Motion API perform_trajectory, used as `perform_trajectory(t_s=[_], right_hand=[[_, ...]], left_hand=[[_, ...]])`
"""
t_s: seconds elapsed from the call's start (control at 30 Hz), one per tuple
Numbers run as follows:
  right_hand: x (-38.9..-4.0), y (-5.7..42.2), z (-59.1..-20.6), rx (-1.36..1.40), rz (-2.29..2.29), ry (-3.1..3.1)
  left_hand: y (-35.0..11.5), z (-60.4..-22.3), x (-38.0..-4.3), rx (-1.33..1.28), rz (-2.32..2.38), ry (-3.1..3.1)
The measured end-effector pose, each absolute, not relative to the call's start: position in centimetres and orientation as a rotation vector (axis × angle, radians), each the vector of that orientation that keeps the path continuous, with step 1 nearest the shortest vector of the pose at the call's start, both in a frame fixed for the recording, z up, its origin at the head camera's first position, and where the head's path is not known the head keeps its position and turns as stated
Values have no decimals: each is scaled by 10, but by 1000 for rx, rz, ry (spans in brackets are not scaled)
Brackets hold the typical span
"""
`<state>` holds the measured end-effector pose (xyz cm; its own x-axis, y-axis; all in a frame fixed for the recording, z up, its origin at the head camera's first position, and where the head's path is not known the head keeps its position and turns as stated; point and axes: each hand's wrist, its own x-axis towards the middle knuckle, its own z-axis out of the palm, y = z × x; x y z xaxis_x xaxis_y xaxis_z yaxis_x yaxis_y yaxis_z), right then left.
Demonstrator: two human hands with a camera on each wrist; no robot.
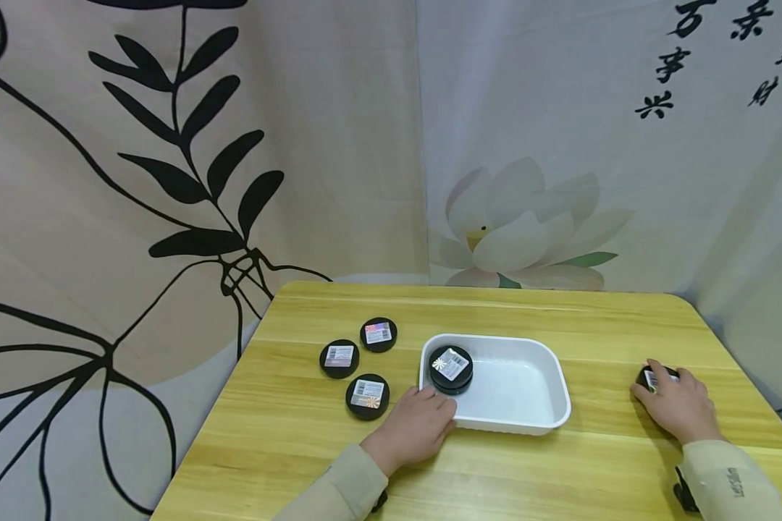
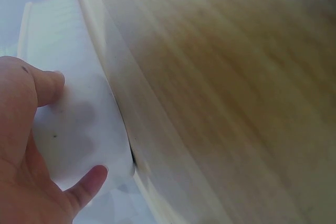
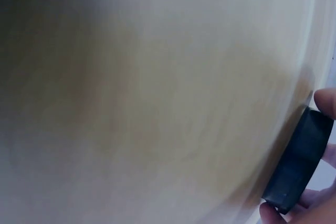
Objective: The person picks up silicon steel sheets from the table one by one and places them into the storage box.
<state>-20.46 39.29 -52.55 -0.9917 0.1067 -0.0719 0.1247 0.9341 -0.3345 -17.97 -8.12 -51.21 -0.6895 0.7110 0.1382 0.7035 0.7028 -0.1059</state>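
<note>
A white plastic tray (image 1: 521, 423) stands on the table, and my left hand (image 1: 415, 427) holds it by the near left corner. In the left wrist view, the fingers and thumb of that hand (image 2: 26, 145) spread over the tray's outer wall (image 2: 79, 114). Inside the tray, at its left end, sit stacked black round containers (image 1: 451, 367), the top one labelled. Far to the right, my right hand (image 1: 680, 405) grips another black round container (image 1: 645, 378) by its sides. The right wrist view shows this container's dark side (image 3: 299, 161) between thumb and fingers, close against the tabletop.
Left of the tray lie three flat black round containers with labels: one at the back (image 1: 378, 334), one at the left (image 1: 339, 359) and one nearer (image 1: 368, 396). The wooden table (image 1: 267, 449) ends at a printed curtain (image 1: 352, 145) behind.
</note>
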Motion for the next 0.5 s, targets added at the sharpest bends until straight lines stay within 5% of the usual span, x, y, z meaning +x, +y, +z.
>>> perform_trajectory(t_s=[0.5], right_hand=[[-204,392,-525,271,-564,3070]], left_hand=[[-81,-510,-179,-1147,83,-2739]])
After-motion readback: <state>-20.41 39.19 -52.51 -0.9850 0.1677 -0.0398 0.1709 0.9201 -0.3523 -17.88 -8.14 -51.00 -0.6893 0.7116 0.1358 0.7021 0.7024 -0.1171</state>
